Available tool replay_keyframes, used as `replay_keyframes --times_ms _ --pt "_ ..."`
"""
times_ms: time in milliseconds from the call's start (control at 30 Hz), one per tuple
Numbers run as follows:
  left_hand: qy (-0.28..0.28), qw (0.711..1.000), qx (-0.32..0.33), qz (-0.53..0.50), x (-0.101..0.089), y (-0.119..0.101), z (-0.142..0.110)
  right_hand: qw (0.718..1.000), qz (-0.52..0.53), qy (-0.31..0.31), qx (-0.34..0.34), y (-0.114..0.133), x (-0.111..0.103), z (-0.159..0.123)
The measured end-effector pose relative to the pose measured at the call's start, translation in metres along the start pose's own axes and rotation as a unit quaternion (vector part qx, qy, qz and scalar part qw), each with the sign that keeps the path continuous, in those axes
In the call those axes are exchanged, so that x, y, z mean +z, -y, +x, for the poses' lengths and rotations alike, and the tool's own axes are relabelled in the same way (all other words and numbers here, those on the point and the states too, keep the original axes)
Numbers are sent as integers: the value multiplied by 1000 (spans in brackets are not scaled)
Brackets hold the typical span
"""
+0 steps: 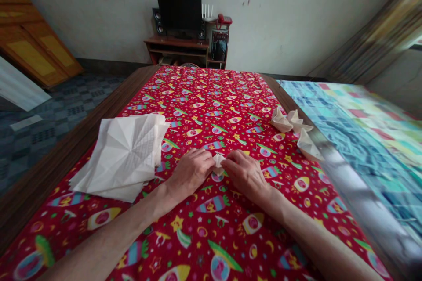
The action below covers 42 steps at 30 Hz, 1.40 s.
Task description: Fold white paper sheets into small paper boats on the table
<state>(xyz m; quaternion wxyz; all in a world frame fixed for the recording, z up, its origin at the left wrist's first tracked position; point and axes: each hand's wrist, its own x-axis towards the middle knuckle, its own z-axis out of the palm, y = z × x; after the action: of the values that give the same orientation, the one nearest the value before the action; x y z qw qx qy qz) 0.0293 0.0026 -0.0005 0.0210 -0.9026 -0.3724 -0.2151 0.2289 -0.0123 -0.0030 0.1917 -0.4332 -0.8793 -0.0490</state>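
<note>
Folded paper (218, 165) part-hidden, curtain (379, 35) cut off

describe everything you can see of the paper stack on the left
The stack is a loose, uneven pile of thin off-white sheets, their edges and corners out of line. The top sheet shows creases fanning from its middle and faint grid-like lines toward its right. It lies flat on the red cloth; nothing else visibly touches it.

The tablecloth (239, 112) was red, printed with yellow, blue and green rockets and stars. White paper sheets (125, 149) lay left, cream folded papers (281, 122) right. The right-hand cloth (343, 149) combined turquoise with red and pale-yellow patches.
</note>
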Motion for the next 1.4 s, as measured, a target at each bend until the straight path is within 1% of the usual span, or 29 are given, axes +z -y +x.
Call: replay_keyframes --times_ms 100,200,267,333,467,600,700,800,967,1067,1233,1333,1400 --pt "12 1000 -4 -1 4 -3 -3 999 -18 30 -25 -1 0 -2" --pt "19 999 -25 -32 7 -3 -4 999 17 43 -24 -2 2 -4" --pt "12 997 -39 -70 9 0 -5 998 55 36 -5 -4 5 -5" --pt "4 993 -57 -103 12 4 -5 994 101 24 30 -5 7 -6" --pt "-14 982 -116 -150 19 12 -7 979 178 18 95 -6 8 -5" --pt "-30 970 -145 -195 22 11 -9 974 189 30 124 -5 7 -3" --pt "-38 960 -157 -229 21 8 -11 973 187 41 127 -4 7 -1" --pt "-37 955 -169 -242 20 6 -12 975 181 49 124 -4 7 0" --pt "-21 958 -184 -220 19 7 -10 984 126 55 114 -3 5 1" --pt "-6 963 -188 -194 17 5 -9 987 88 78 109 -3 3 4" --pt "36 975 -191 -107 8 -3 -5 982 36 140 121 -4 -2 12" --pt "72 976 -204 -36 3 -7 -2 978 32 165 125 -3 -4 16" --pt "76 976 -204 -12 1 -8 0 975 40 173 133 -3 -6 17"
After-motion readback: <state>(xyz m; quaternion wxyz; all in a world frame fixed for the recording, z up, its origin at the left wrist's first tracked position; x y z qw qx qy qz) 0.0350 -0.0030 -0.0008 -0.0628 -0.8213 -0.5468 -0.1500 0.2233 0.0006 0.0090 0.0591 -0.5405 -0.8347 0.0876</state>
